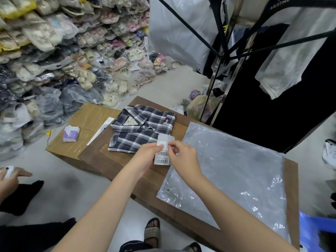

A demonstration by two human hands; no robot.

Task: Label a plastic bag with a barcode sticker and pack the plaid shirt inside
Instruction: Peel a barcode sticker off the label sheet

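Note:
A folded navy-and-white plaid shirt (143,129) lies on the low wooden table (116,160). To its right a clear plastic bag (234,171) lies flat on the same table. A white strip of barcode stickers (162,154) hangs just in front of the shirt's near edge, held by both hands. My left hand (145,154) pinches the strip's left side. My right hand (181,154) pinches at its upper right edge with thumb and forefinger.
A cardboard box (87,124) with a purple tissue pack (71,133) abuts the table's left. Bagged shoes (54,51) are heaped along the left wall. A clothes rack (227,51) with hanging garments stands behind. Another person's hand (11,176) shows at far left.

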